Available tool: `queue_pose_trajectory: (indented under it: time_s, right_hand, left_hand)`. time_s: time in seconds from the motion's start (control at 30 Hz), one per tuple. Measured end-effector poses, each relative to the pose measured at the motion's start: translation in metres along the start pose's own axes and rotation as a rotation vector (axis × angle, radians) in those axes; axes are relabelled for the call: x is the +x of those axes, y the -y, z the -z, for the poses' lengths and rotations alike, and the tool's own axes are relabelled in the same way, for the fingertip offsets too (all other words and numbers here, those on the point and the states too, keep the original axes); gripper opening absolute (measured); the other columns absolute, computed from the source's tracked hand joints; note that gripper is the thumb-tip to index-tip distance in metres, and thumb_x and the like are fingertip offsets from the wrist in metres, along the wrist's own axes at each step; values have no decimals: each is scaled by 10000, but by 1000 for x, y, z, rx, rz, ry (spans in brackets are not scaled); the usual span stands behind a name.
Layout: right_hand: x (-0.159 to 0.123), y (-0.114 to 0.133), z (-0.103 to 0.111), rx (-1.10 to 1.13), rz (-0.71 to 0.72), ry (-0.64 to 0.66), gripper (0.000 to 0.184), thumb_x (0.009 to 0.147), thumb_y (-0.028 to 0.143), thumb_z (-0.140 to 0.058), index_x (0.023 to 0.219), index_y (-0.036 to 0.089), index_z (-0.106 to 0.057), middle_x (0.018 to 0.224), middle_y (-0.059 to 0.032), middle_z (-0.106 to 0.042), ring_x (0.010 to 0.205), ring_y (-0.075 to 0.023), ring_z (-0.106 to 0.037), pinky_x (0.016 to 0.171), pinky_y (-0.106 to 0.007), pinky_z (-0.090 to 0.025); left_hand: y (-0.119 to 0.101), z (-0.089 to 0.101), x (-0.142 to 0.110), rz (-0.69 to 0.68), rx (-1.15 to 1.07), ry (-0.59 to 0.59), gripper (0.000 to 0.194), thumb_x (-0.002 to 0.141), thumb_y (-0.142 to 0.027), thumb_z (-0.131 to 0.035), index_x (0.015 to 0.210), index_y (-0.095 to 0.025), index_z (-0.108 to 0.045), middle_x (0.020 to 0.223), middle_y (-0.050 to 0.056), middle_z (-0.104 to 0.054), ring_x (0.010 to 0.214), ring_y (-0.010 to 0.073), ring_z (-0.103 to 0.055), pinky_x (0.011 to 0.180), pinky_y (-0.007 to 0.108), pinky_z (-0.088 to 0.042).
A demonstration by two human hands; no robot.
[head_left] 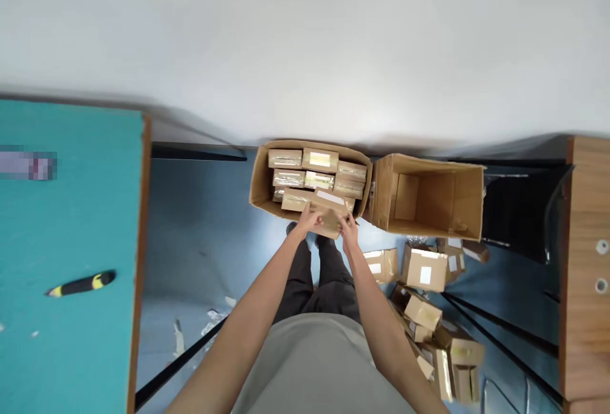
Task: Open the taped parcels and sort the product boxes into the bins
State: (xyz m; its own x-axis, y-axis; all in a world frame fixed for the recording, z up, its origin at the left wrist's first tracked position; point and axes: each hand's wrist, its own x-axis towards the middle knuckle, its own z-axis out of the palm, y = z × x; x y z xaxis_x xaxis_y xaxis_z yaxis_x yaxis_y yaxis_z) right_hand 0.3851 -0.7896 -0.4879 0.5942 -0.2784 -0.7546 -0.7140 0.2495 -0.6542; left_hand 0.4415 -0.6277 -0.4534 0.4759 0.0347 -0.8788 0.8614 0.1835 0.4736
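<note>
Between my two hands is a small cardboard box [325, 218] with a white label, held over the near rim of a large open carton [260, 176]. My left hand [309, 218] grips its left side, and my right hand [348, 228] has its right side, fingers bent around the edge. Inside the carton, several small taped boxes stand packed in rows, among them a labelled box [319, 159] at the back and a taped box [295, 199] just left of the held one. My palms and some fingertips are hidden.
To the right stands another large open carton [433, 201]. Several small boxes [425, 268] lie piled on the blue floor beside my legs. A turquoise table [71, 211] with a black-and-yellow pen [82, 284] is at left, a wooden table [588, 338] and black chair [521, 211] at right.
</note>
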Motion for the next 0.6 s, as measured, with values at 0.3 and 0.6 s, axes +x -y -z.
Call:
queue_pose_trajectory:
  time_s: [0.3,0.6]
  right_hand:
    - [-114,34,-90,7,146,164,1000,806,545,-813,1705,256,-485,1088,-20,-739,1017,-209,-732,904,-301,-589]
    - [-271,48,-231,-146,531,626,922,916,590,-796,1731,310,-467,1346,-83,-731,1273,-255,-702,1116,-403,-582]
  left_hand:
    - [1,100,-125,-401,-322,-55,1011,841,-186,-807,1757,-195,-380,670,-95,-608,689,145,-640,834,311,-614]
    - [36,248,-257,-830,-644,-179,1170,860,-259,-742,1844,-255,-109,832,-68,-662,815,152,-670,968,345,-601]
